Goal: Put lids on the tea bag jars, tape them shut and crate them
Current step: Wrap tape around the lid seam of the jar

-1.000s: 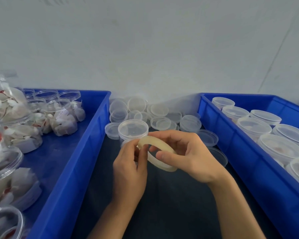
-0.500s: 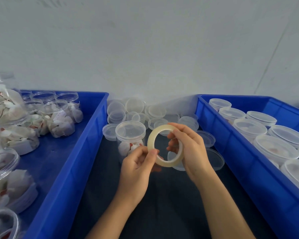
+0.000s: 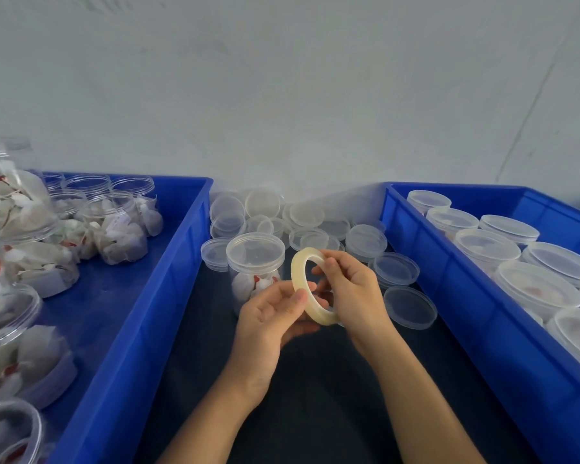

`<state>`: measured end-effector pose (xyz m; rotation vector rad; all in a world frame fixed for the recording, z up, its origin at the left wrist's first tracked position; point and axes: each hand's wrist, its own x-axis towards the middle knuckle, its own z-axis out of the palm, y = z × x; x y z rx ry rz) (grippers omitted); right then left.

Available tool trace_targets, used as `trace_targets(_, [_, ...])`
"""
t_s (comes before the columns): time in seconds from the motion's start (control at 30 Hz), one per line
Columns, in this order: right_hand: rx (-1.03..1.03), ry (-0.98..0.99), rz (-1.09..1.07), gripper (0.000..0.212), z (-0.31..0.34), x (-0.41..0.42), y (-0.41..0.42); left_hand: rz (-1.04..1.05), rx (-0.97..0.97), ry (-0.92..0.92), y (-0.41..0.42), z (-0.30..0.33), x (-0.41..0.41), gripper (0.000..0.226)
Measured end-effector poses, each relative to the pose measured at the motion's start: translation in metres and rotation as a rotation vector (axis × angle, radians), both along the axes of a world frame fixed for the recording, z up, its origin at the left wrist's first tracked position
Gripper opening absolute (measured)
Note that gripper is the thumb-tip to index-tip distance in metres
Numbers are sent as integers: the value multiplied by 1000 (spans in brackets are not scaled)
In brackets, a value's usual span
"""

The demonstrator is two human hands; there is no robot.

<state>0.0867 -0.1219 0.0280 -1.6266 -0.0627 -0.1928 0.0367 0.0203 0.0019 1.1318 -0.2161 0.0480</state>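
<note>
hands (image 3: 315, 303) grip translucent (ring-shaped) tape (image 3: 310, 286)

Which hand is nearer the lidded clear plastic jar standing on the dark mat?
Left. The left hand overlaps the jar at its base; the right hand is further right, holding the tape roll.

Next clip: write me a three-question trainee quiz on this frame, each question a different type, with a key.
1. True or false: the jar standing between the two crates already has a lid on it.
2. Which crate holds the lidded jars? A) the left crate B) the right crate
3. Fill in: both hands, the left hand and the right hand, hold the ____.

Key: 1 true; 2 B; 3 tape roll. The loose lids lie piled behind the jar, and the left crate's jars are open.
</note>
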Motion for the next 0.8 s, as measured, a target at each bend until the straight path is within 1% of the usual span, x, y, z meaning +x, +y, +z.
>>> trace_targets(0.07, [31, -10, -16, 29, -1, 1, 1, -7, -48, 30, -1, 2, -1, 29])
trace_targets(0.13, [65, -17, -39, 29, 0, 3, 0, 108, -37, 33, -3, 3, 0, 29])
trace_targets(0.23, [119, -19, -101, 31, -1, 6, -6, 346, 162, -85, -3, 0, 1, 17])
trace_targets(0.33, [109, -6, -168, 34, -3, 9, -7, 428, 307, -222, -5, -4, -2, 23])
trace_targets(0.43, [85, 18, -210, 32, -6, 12, -5, 547, 501, -346, -8, -9, -4, 28])
trace_targets(0.53, [78, 24, -234, 31, -9, 13, -5, 672, 611, -470, -7, -10, -3, 22])
trace_targets(0.67, [63, 3, -272, 32, -10, 13, -3, 711, 627, -526, -6, -10, -2, 14])
trace_targets(0.73, [52, -7, -290, 33, -10, 13, -3, 693, 609, -506, -6, -11, -2, 13])
trace_targets(0.8, [43, -14, -301, 32, -10, 13, -2, 662, 567, -446, -7, -11, -3, 11])
